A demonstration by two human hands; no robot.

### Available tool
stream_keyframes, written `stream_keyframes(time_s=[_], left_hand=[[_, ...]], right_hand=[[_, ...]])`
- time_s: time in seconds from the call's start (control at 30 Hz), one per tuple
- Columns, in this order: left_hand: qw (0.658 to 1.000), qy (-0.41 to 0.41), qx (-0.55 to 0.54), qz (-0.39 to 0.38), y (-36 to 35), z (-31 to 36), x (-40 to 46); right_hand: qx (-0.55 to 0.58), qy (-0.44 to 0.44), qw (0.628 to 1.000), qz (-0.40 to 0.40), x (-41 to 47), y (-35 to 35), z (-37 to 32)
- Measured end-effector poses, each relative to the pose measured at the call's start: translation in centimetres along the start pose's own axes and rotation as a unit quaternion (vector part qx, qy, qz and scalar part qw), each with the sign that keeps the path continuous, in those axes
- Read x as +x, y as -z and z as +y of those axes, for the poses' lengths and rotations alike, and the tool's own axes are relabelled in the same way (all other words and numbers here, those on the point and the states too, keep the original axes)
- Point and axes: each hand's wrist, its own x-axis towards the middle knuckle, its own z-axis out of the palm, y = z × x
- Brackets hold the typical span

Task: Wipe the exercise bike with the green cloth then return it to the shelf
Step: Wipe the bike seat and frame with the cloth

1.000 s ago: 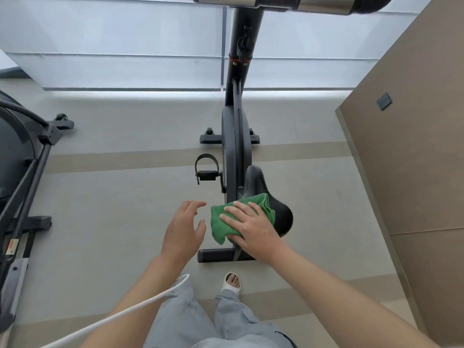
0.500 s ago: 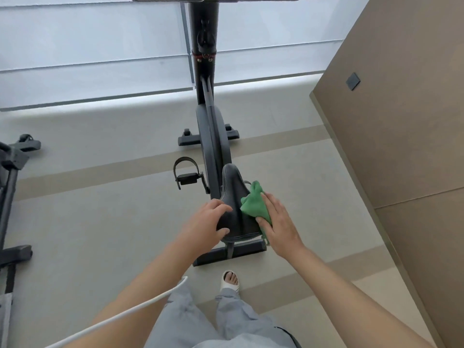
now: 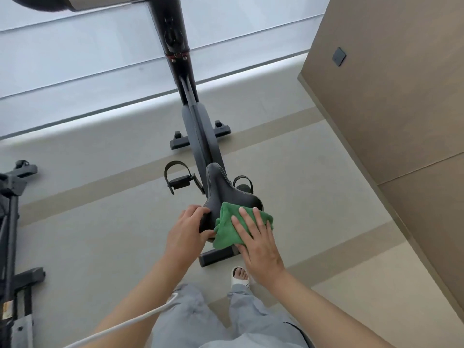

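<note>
The black exercise bike (image 3: 200, 136) stands in front of me, its frame running up to the handlebar at the top edge. Its black saddle (image 3: 223, 189) is just below me. A folded green cloth (image 3: 226, 229) lies over the saddle's rear right part, pressed down by my right hand (image 3: 256, 239), whose fingers lie flat and spread on it. My left hand (image 3: 187, 229) grips the saddle's rear left edge. The cloth hides part of the saddle's back. No shelf is in view.
A brown panelled wall (image 3: 391, 109) with a small dark switch (image 3: 338, 56) rises at the right. Another black exercise machine (image 3: 12, 222) stands at the left edge. A white cable (image 3: 140, 320) crosses my left arm. My sandalled foot (image 3: 239, 275) is behind the bike's rear base.
My right hand has slid the cloth from the saddle's right side back onto its rear top. My left hand stays gripping the saddle's left edge. The view has shifted, the bike now nearer the middle.
</note>
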Motion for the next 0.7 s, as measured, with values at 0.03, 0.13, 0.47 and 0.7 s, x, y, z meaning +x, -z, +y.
stream_keyframes(time_s=[0.03,0.13,0.47,0.7], left_hand=[[1.0,-0.004,-0.006,-0.002,0.0,-0.1,0.0],[1.0,0.002,-0.008,-0.005,-0.1,0.0,0.1],[1.0,0.023,-0.002,0.015,-0.1,0.7,-0.4],[0.994,0.072,-0.07,0.046,-0.9,1.0,-1.1]], right_hand=[[0.008,0.001,1.0,-0.002,0.8,0.3,0.6],[0.03,-0.028,0.999,-0.007,4.0,1.1,1.8],[-0.062,-0.095,0.992,-0.058,8.5,2.7,0.1],[-0.124,-0.053,0.989,-0.056,5.3,1.3,-1.5]])
